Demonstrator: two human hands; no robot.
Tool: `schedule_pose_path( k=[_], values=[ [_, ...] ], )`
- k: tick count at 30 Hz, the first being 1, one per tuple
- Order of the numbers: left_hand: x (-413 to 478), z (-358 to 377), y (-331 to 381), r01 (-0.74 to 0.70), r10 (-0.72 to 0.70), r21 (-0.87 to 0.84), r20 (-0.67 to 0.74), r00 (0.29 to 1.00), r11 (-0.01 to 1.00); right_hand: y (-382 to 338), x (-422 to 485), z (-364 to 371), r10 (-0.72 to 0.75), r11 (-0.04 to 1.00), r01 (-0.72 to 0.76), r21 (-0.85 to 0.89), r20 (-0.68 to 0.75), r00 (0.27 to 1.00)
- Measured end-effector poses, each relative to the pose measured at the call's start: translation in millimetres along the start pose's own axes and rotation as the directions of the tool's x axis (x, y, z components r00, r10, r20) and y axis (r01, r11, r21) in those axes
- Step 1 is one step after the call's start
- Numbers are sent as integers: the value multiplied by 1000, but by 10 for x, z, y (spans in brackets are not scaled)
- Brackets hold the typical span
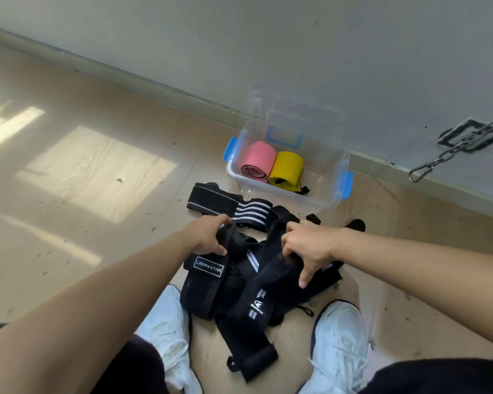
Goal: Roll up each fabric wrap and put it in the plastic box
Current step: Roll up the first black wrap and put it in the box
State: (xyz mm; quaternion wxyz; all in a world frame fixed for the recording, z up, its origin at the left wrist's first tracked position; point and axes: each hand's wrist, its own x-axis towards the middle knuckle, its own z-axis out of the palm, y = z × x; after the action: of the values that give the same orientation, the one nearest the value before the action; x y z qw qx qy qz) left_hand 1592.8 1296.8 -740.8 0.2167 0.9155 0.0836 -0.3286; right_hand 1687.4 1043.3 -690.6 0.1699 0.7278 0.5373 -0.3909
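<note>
My left hand curls round the LARA STAR-labelled black wrap. My right hand pinches the logo-printed black wrap, one finger extended. Both wraps lie in a tangled heap between my shoes, long axes running from the hands toward me. The fabric looks limp, elastic and white-striped. The clear plastic box sits beyond the heap, nearer my right hand, and holds a pink roll and a yellow roll.

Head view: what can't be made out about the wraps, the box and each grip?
Head view:
- Black wraps: count unclear, overlapping in a pile.
- Left hand: fingertips hidden behind the wrap it grips.
- Plastic box: floor behind pink roll and yellow roll hidden.
- Chain: top cut off by the right edge.
</note>
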Motion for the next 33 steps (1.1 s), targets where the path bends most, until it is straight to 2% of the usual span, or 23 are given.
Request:
schedule_pose_path(
  k=[2,5,7,9,11,12,14,18,22,25,28,31,33],
  values=[
    [-23,-15,-10,4,-6,-21,-105,994,1000,-2,-32,-39,16,999,-14,44,-62,998],
    [-53,-110,-18,44,-44,-7,-343,938,999,47,-62,-180,85,947,-1,322,-247,965],
    [-74,-192,17,5,-28,-54,-425,905,999,82,-68,-297,134,906,31,423,-355,925],
    [-108,-303,149,-126,25,-281,-339,940,951,105,-85,-416,162,880,55,472,-407,899],
    [-159,-398,384,-181,113,-601,-149,982,778,128,-150,-539,168,868,66,491,-418,893],
    [-185,-453,499,-182,159,-688,-98,982,702,134,-202,-590,169,864,66,498,-411,896],
    [-221,-545,634,-193,229,-747,-57,972,637,149,-343,-674,169,867,57,495,-400,901],
    [-300,-722,641,-239,261,-717,-82,962,655,202,-645,-739,225,893,-19,449,-411,883],
    [-422,-968,790,-274,262,-590,-108,959,759,133,-894,-729,203,928,13,372,-535,820],
    [-617,-1227,773,-207,129,-461,-194,972,863,72,-1098,-725,184,946,30,322,-611,770],
    [-874,-1551,458,-117,-27,-433,-314,949,894,57,-1385,-694,131,977,14,214,-645,753],
    [-1128,-1733,387,-128,40,-281,-299,953,951,5,-1596,-687,129,984,-25,178,-603,787],
    [-1242,-1767,448,-164,90,-205,-328,940,965,-82,-1594,-731,129,981,-8,195,-617,776]
  ],
)
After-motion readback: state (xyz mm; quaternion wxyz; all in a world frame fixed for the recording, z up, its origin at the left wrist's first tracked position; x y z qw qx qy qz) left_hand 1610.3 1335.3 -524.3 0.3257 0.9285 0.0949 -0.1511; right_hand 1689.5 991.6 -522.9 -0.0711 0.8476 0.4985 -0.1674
